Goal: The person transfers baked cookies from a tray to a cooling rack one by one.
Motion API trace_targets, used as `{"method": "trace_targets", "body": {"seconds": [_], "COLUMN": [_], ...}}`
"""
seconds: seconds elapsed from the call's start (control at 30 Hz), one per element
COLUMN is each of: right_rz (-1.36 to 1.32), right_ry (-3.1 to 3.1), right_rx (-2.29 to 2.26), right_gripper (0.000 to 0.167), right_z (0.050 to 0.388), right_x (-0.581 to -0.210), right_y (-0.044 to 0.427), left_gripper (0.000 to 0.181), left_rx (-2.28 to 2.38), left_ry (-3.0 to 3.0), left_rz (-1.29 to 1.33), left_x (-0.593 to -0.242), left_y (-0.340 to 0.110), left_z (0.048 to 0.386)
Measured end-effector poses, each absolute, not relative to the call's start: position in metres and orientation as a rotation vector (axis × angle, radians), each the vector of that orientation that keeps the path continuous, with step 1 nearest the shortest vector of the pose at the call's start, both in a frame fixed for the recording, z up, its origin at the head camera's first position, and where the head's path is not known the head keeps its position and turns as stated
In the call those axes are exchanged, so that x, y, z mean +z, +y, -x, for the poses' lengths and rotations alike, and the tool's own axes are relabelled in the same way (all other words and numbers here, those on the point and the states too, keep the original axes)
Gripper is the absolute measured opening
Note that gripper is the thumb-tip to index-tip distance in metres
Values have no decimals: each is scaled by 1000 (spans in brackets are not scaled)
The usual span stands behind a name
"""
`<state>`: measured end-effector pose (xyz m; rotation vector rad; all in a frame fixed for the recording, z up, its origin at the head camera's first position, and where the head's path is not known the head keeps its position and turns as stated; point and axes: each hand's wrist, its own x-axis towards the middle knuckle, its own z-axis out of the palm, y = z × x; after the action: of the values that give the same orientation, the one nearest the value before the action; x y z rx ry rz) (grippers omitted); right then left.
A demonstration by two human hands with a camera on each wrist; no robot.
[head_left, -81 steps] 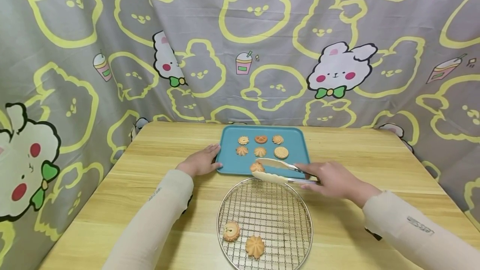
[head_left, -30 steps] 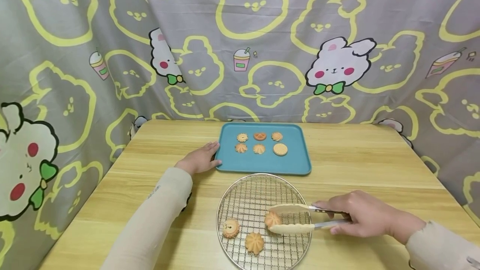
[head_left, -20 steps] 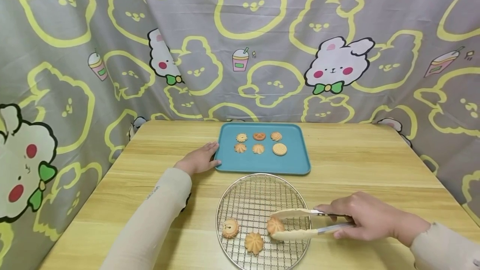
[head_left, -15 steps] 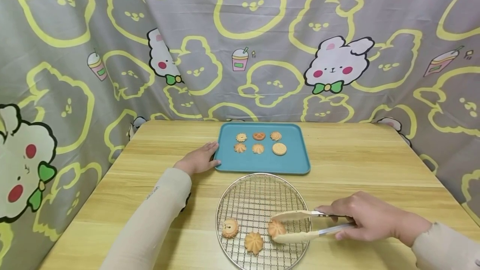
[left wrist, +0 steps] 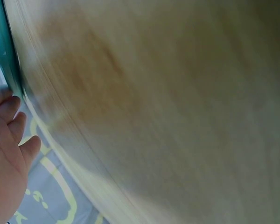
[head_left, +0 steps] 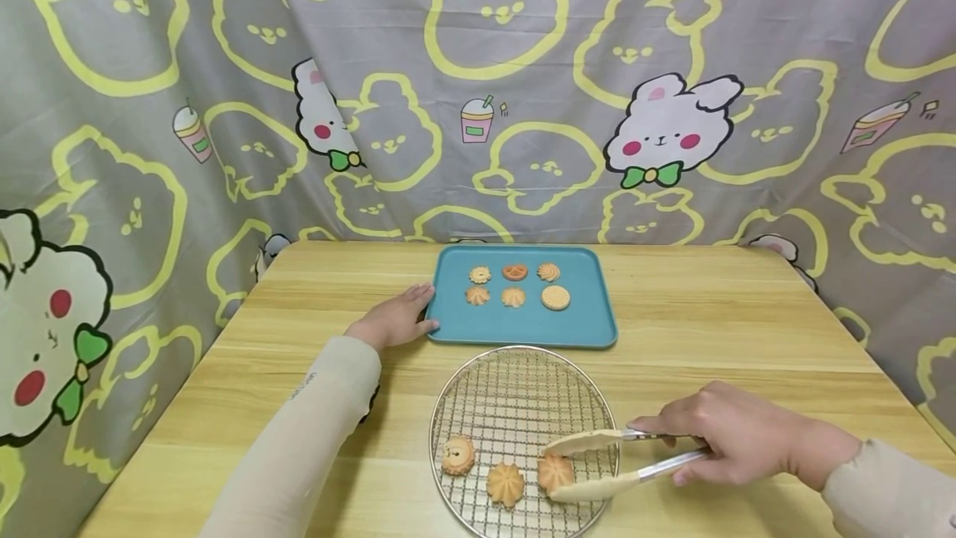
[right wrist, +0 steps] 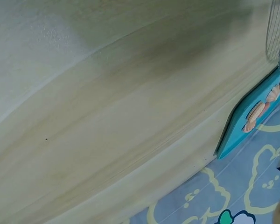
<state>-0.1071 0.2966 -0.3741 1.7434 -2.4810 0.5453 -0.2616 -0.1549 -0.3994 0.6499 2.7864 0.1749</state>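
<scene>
My right hand [head_left: 747,434] grips a pair of tongs [head_left: 597,440] with metal arms and cream-coloured tips. The tips stand spread, one on either side of a flower-shaped cookie [head_left: 556,471] lying on the round wire rack [head_left: 538,393]. Two more cookies sit on that rack, a round frilled one [head_left: 458,456] at the left and a flower-shaped cookie [head_left: 505,484] in front. My left hand [head_left: 394,318] rests with straight fingers against the left edge of the blue tray [head_left: 515,332]. In the left wrist view, its fingers [left wrist: 8,109] reach the tray's rim [left wrist: 7,51].
On the tray are two rows of cookies, among them a brown pretzel-shaped one [head_left: 514,272] and a round flat one [head_left: 555,298]. Tray and rack lie close together on the wooden table [head_left: 709,314]. A patterned grey curtain [head_left: 515,181] hangs behind.
The tongs brought the flower-shaped cookie from the tray to the right part of the rack, shifting slightly nearer. Their tips have since spread apart around it. My left hand stayed at the tray.
</scene>
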Motion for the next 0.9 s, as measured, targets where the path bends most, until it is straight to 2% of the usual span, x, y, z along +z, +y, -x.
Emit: {"method": "trace_targets", "body": {"seconds": [0.9], "right_rz": [-1739], "right_ry": [-2522], "right_rx": [510], "right_gripper": [57], "right_z": [106], "right_x": [-370], "right_y": [296], "left_gripper": [73], "left_rx": [182], "left_ry": [2791], "left_rz": [-657], "left_x": [-403], "left_y": [-155], "left_z": [263]}}
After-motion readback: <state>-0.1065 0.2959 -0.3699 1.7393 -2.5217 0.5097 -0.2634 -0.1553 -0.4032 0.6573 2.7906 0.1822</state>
